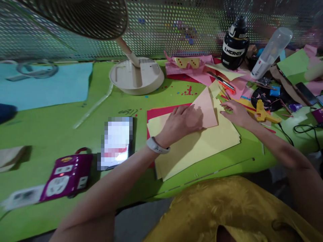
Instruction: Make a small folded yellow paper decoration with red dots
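Note:
My left hand (180,122), with a pale wristband, is closed on a piece of pink paper (209,111). Part of the pink paper is hidden behind the hand. Beneath it lies a stack of pale yellow paper sheets (186,158), with red paper (156,114) showing at the stack's upper left. At the right edge of the yellow sheets is my right hand (237,113), fingers apart and nothing visible in them. Just beyond its fingertips is a thin metallic tool (224,91), too blurred to name. A utility knife (224,84) with an orange-red handle lies further back.
Left of the paper lie a phone (117,143) and a purple power strip (69,174). A fan base (137,75) stands behind. At the right are a yellow glue gun (267,114), its cord, a black bottle (234,47), a clear bottle (272,52) and paper scraps.

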`<move>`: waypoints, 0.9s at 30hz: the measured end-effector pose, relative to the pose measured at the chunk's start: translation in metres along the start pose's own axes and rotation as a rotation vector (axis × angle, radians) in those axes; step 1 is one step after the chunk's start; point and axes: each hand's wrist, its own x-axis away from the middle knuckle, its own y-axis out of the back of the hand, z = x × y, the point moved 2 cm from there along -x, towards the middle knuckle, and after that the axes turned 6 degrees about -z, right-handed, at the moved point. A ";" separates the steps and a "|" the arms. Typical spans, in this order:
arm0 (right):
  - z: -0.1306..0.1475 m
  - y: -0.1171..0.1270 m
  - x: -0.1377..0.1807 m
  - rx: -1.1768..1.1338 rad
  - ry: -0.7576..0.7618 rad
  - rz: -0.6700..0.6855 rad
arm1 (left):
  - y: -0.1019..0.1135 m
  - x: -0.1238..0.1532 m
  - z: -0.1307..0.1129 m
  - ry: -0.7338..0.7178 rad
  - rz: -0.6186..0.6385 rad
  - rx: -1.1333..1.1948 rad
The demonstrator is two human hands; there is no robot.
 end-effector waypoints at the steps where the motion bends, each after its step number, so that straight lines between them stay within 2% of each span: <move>1: 0.002 -0.002 -0.002 0.001 0.025 0.003 | 0.002 -0.005 -0.001 0.015 0.022 -0.006; 6: 0.007 -0.008 -0.007 0.015 0.135 -0.002 | 0.009 -0.021 -0.004 0.047 0.116 0.052; 10: 0.013 0.002 -0.005 -0.005 0.252 -0.037 | 0.031 -0.023 -0.002 0.128 0.174 0.298; 12: 0.019 0.011 -0.005 0.002 0.314 -0.096 | 0.051 -0.022 -0.002 0.148 0.126 0.521; 14: 0.027 0.020 -0.005 0.036 0.359 -0.148 | 0.072 -0.021 0.002 0.176 0.002 0.717; 17: 0.035 0.028 -0.006 0.120 0.446 -0.138 | 0.092 -0.020 0.011 0.221 -0.145 0.884; 22: 0.034 0.025 -0.009 0.169 0.523 -0.138 | 0.092 -0.021 0.025 0.272 -0.228 0.950; 27: 0.032 0.022 -0.010 0.109 0.455 -0.232 | 0.093 -0.021 0.017 0.244 -0.208 0.942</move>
